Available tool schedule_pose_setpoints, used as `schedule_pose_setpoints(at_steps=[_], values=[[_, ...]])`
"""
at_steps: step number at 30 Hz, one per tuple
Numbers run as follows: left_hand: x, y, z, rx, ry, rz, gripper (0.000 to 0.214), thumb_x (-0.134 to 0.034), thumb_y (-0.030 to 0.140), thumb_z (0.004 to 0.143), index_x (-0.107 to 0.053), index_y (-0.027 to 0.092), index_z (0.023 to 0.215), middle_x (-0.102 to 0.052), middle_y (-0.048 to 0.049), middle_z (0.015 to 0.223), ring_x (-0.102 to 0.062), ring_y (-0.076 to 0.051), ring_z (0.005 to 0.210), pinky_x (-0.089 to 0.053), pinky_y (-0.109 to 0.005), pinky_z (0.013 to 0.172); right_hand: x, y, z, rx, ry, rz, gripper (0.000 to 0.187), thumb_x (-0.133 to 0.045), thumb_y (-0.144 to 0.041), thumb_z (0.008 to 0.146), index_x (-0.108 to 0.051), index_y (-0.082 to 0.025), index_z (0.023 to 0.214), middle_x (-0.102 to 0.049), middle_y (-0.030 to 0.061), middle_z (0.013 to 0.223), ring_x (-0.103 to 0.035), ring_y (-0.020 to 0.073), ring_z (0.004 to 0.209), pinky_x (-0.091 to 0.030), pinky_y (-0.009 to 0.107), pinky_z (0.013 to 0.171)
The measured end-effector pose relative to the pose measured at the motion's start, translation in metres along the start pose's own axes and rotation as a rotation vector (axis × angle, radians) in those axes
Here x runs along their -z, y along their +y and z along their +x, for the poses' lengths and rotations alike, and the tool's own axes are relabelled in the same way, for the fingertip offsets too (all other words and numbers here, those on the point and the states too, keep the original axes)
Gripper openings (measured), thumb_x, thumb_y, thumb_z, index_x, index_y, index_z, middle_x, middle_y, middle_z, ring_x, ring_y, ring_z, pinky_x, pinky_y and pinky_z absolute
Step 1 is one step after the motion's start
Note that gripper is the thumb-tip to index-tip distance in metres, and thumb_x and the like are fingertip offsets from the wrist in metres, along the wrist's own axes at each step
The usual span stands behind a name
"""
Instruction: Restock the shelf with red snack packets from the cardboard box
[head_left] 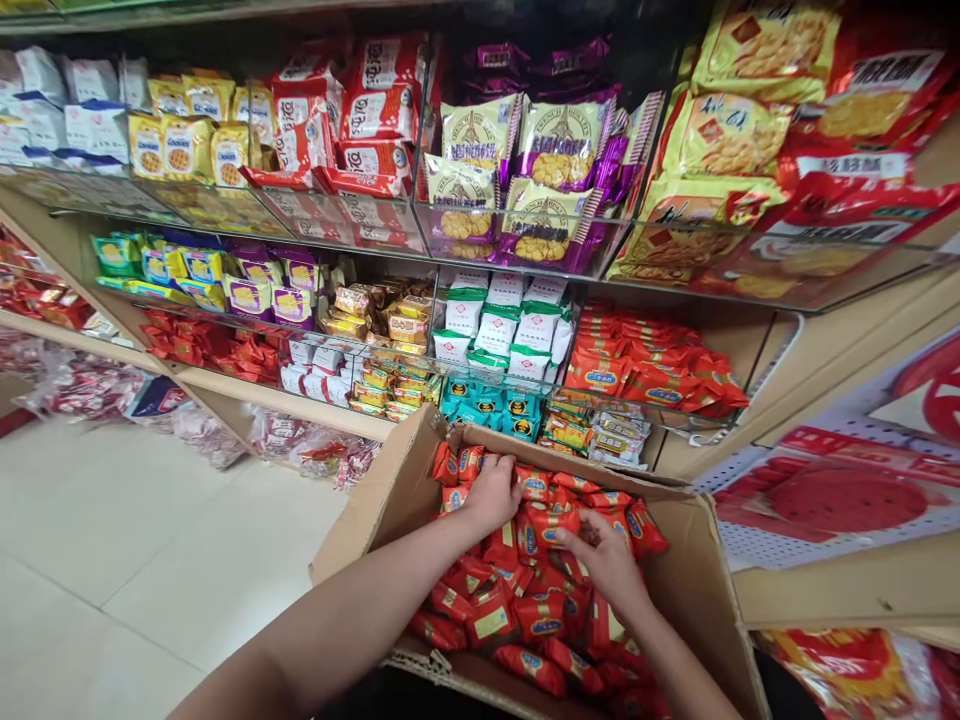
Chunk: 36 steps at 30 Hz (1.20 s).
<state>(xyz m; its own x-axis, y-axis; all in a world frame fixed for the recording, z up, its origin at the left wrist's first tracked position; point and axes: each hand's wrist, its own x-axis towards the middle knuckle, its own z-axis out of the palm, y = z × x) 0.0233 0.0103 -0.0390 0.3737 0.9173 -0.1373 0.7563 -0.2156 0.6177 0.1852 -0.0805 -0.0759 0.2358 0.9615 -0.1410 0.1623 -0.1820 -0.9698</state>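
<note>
An open cardboard box (379,490) in front of me holds many small red snack packets (491,615) with gold and blue labels. My left hand (493,495) is over the packets near the box's far side, its fingers curled downward. What lies under those fingertips is hidden. To its right, my right hand (609,568) pinches the end of a red snack packet (551,526) between thumb and fingers, just at the top of the pile.
Behind the box are glass-fronted shelves (360,225) of wrapped snacks. Similar red packets (645,365) fill a compartment right of green-and-white ones (499,325). Bagged goods (315,440) lie along the bottom at left, beside the tiled floor (172,540). A perforated rack (787,530) stands at right.
</note>
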Motion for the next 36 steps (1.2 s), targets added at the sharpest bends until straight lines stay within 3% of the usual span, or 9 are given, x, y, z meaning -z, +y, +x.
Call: schedule_pose_setpoints(at_steps=[2,6,13,18,23,26,30,33,36], values=[[-0.002,-0.001,0.009,0.020,-0.006,-0.035,0.042,-0.052,0.026,0.076,-0.046,0.017,0.117,-0.045,-0.0105,0.119,-0.047,-0.021,0.107,-0.034,-0.028,0.092,0.004,0.001,0.000,-0.095,0.041,0.243,0.026,-0.070,-0.038,0.058,-0.055,-0.021,0.069,-0.056,-0.0035,0.063,-0.051,0.0138,0.060,-0.041,0.025,0.057],[-0.006,-0.003,0.017,0.082,-0.037,-0.130,0.045,-0.057,0.016,0.069,-0.050,0.015,0.113,-0.060,-0.0066,0.089,-0.055,-0.021,0.090,-0.039,-0.030,0.082,0.006,0.002,-0.002,-0.188,0.101,0.384,0.030,-0.071,-0.041,0.057,-0.050,-0.020,0.063,-0.054,-0.0053,0.059,-0.049,0.0107,0.052,-0.039,0.022,0.048],[-0.005,0.004,0.008,0.103,-0.138,-0.471,0.017,-0.055,0.010,0.065,-0.059,0.010,0.082,-0.047,0.0054,0.052,-0.046,-0.009,0.052,-0.039,-0.022,0.056,0.004,-0.007,-0.004,-0.205,0.066,0.608,0.028,-0.075,-0.035,0.055,-0.055,-0.021,0.069,-0.062,-0.0036,0.072,-0.058,0.0124,0.066,-0.047,0.025,0.061],[-0.003,0.020,-0.012,0.082,-0.212,-0.755,0.018,-0.056,0.013,0.065,-0.055,0.013,0.082,-0.050,0.0053,0.061,-0.047,-0.006,0.055,-0.039,-0.018,0.057,0.000,-0.020,-0.009,-0.185,0.032,0.713,0.027,-0.072,-0.039,0.059,-0.055,-0.023,0.074,-0.064,-0.0021,0.079,-0.060,0.0161,0.078,-0.049,0.030,0.067],[-0.004,0.027,-0.028,0.118,-0.249,-0.911,0.026,-0.051,0.035,0.074,-0.049,0.018,0.093,-0.055,0.0010,0.081,-0.053,-0.009,0.066,-0.043,-0.022,0.061,-0.007,-0.022,-0.014,-0.148,0.023,0.660,0.028,-0.069,-0.042,0.062,-0.056,-0.023,0.079,-0.064,-0.0014,0.080,-0.061,0.0173,0.077,-0.049,0.031,0.066],[-0.009,0.019,-0.032,0.053,-0.272,-0.827,0.041,-0.060,0.041,0.067,-0.047,0.020,0.100,-0.056,0.0012,0.084,-0.052,-0.012,0.071,-0.043,-0.025,0.065,-0.010,-0.017,-0.015,-0.100,0.012,0.472,0.024,-0.067,-0.045,0.062,-0.059,-0.025,0.073,-0.064,-0.0026,0.073,-0.061,0.0192,0.070,-0.049,0.032,0.063],[-0.013,0.003,-0.029,-0.012,-0.255,-0.445,0.028,-0.059,0.036,0.068,-0.055,0.017,0.088,-0.056,0.0012,0.080,-0.050,-0.014,0.073,-0.040,-0.024,0.068,0.007,-0.027,-0.011,0.009,0.049,0.234,0.021,-0.069,-0.042,0.058,-0.061,-0.025,0.067,-0.065,-0.0020,0.070,-0.061,0.0221,0.072,-0.048,0.033,0.068],[-0.011,-0.002,-0.028,0.041,-0.301,-0.227,0.025,-0.053,0.032,0.072,-0.057,0.017,0.092,-0.058,-0.0005,0.080,-0.052,-0.015,0.070,-0.040,-0.025,0.063,0.035,-0.064,-0.007,0.074,0.136,0.206,0.028,-0.070,-0.038,0.060,-0.059,-0.021,0.079,-0.066,0.0021,0.080,-0.061,0.0208,0.076,-0.049,0.032,0.071],[-0.011,-0.001,-0.028,0.033,-0.330,-0.159,0.030,-0.055,0.028,0.068,-0.057,0.019,0.096,-0.060,-0.0025,0.086,-0.055,-0.018,0.077,-0.041,-0.026,0.066,0.063,-0.121,0.008,0.172,0.296,0.289,0.040,-0.072,-0.037,0.058,-0.056,-0.021,0.092,-0.065,0.0024,0.085,-0.061,0.0174,0.080,-0.049,0.029,0.071]])
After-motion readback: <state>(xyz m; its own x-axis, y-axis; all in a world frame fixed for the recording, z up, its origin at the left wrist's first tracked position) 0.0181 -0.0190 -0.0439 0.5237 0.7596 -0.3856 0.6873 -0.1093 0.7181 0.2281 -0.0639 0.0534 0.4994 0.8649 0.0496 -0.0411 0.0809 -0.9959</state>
